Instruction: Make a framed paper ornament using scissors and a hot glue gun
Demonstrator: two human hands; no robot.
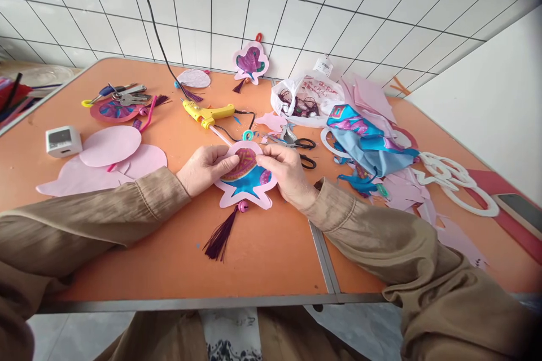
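Between my two hands is a pink felt ornament (pixel 245 185) with a scalloped edge and a blue and purple patterned patch in its middle. My left hand (pixel 205 169) pinches its left side, thumb on the patch. On the right side, my right hand (pixel 288 172) grips it between thumb and fingers. A pink bell (pixel 243 206) and a dark purple tassel (pixel 222 235) hang from its lower edge over the table. A teal ring (pixel 248 135) shows at its top. Just beyond lies a yellow glue gun (pixel 207 113), its nozzle end pointing left.
Scissors (pixel 296 140) lie past my right hand. A plastic bag (pixel 307 98) of dark tassels and blue fabric scraps (pixel 368 144) are at right, with white rings (pixel 455 177). Pink felt pieces (pixel 110 146), a white cube-shaped plug (pixel 63 141) and keys (pixel 129 96) sit left. A finished-looking ornament (pixel 251 62) leans on the tiled wall.
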